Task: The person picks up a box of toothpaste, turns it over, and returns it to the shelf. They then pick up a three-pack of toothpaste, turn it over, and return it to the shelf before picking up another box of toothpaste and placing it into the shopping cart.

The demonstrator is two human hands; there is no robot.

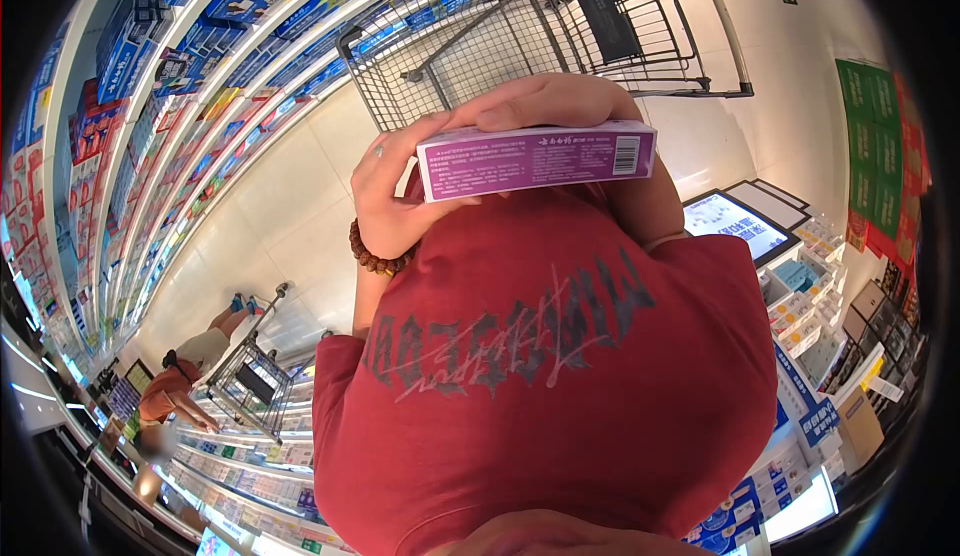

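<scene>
A long purple-and-white carton (pixel 540 164) with small print and a barcode is held level in front of my chest, over my red T-shirt (pixel 540 416). My left hand (pixel 392 178), with a beaded bracelet and a ring, grips its left end, thumb along the near lower edge and fingers reaching behind. My right hand (pixel 545 101) curls across the far side of the carton, its fingers bent and close to the left fingers. The carton's back face and parts of the fingers are hidden.
A shopping cart (pixel 470 51) stands just beyond my hands. Long shelves (pixel 190 146) packed with boxed goods run along the left. At lower left, a person (pixel 180 386) stands by another shopping cart (pixel 255 386). On the right are a lit sign (pixel 740 226) and stacked green boxes (pixel 870 146).
</scene>
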